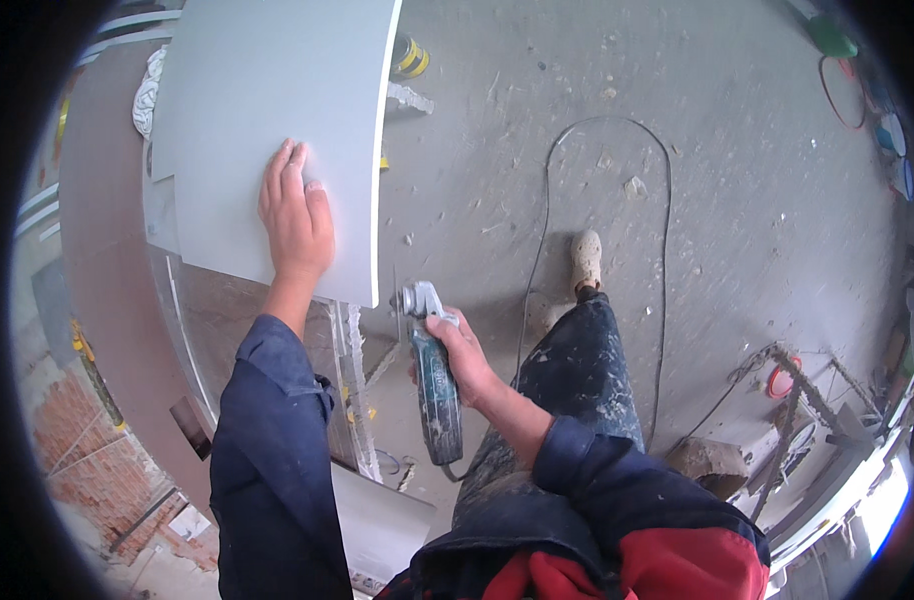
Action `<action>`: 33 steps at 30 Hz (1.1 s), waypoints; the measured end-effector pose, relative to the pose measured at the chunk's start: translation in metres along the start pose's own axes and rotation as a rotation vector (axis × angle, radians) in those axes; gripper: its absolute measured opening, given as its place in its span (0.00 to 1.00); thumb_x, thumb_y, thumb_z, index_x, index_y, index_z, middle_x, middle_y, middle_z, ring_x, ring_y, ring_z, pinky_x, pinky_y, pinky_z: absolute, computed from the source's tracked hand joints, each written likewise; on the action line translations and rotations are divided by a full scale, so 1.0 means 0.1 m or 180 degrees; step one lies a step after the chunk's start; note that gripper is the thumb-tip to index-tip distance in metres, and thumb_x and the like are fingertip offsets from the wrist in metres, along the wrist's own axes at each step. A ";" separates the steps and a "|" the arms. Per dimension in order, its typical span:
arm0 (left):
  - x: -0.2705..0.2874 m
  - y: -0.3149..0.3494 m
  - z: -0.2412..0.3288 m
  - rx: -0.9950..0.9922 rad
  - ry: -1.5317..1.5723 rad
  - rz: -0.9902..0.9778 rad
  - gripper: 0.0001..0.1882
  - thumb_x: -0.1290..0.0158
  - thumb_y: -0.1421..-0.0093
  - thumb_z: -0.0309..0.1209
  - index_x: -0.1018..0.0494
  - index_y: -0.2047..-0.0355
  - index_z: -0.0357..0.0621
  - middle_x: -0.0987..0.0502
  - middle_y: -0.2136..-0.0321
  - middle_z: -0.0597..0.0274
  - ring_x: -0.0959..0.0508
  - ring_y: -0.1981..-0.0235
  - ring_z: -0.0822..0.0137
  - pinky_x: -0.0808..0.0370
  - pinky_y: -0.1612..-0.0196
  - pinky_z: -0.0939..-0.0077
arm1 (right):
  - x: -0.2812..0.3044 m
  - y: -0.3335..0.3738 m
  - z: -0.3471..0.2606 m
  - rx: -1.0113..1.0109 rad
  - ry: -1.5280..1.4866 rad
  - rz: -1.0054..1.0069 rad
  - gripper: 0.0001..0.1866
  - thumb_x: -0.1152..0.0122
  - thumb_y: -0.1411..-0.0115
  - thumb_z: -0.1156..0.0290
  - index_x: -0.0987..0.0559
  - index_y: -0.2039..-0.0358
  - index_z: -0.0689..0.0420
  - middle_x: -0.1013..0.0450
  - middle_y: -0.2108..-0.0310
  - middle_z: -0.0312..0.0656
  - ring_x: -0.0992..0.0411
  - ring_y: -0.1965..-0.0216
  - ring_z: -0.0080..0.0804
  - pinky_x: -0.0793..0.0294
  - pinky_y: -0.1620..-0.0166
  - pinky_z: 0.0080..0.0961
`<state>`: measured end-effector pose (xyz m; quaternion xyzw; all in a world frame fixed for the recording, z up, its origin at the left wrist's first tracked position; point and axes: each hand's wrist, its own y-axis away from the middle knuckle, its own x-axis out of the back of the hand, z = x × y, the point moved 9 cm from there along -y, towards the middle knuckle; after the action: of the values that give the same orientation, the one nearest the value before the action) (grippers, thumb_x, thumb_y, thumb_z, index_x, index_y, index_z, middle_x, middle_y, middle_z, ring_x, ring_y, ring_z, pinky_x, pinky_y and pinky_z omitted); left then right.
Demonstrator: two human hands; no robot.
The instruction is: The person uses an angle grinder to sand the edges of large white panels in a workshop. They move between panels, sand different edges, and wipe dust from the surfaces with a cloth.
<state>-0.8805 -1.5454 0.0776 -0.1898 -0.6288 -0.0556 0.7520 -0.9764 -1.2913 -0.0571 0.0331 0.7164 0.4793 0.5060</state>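
A large pale grey board (267,80) lies flat on top of a brownish work surface. My left hand (299,222) rests on it, palm down, with the fingers stretched forward. To the right of the board's near corner, my right hand (461,352) is wrapped round an angle grinder (439,400) with a dark green and black body and a grey metal head. Its thin disc (398,303) is seen almost edge-on, a little apart from the board's right edge. Whether the disc spins I cannot tell. The grinder's cord leaves the rear of its body near my leg.
A dark cord (667,250) loops across the dusty floor around my shoe (586,255). Beyond the board's right edge stands a yellow and black can (410,58). At lower right lie a broken brown block (712,462) and metal bars. A crumpled white cloth (149,95) is at left.
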 end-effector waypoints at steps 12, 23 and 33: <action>-0.01 -0.01 -0.04 -0.0179 -0.0042 -0.0017 0.26 0.58 0.34 0.30 0.33 0.36 0.34 0.34 0.34 0.43 0.36 0.33 0.44 0.43 0.30 0.50 | -0.08 -0.17 0.32 0.0083 0.0186 0.0014 0.31 0.37 0.35 0.60 0.40 0.37 0.56 0.29 0.63 0.46 0.25 0.75 0.32 0.19 0.72 0.32; 0.00 -0.03 -0.01 -0.0177 0.0007 -0.0046 0.26 0.59 0.33 0.30 0.34 0.36 0.33 0.35 0.34 0.42 0.37 0.32 0.45 0.44 0.29 0.50 | 0.02 -0.20 -0.03 0.1971 0.1567 0.0370 0.36 0.31 0.40 0.67 0.40 0.37 0.58 0.27 0.54 0.43 0.25 0.61 0.26 0.21 0.58 0.27; 0.01 -0.03 0.03 -0.0137 0.0028 -0.0083 0.26 0.60 0.33 0.28 0.35 0.36 0.30 0.35 0.33 0.41 0.39 0.31 0.45 0.46 0.28 0.52 | -0.17 -0.25 -0.51 0.1934 0.1511 0.0418 0.35 0.29 0.41 0.68 0.38 0.38 0.59 0.26 0.57 0.41 0.26 0.61 0.24 0.23 0.58 0.25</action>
<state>-0.8839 -1.5468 0.0791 -0.1974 -0.6267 -0.0797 0.7496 -0.9955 -1.3468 -0.0614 0.1155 0.9191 0.2709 0.2616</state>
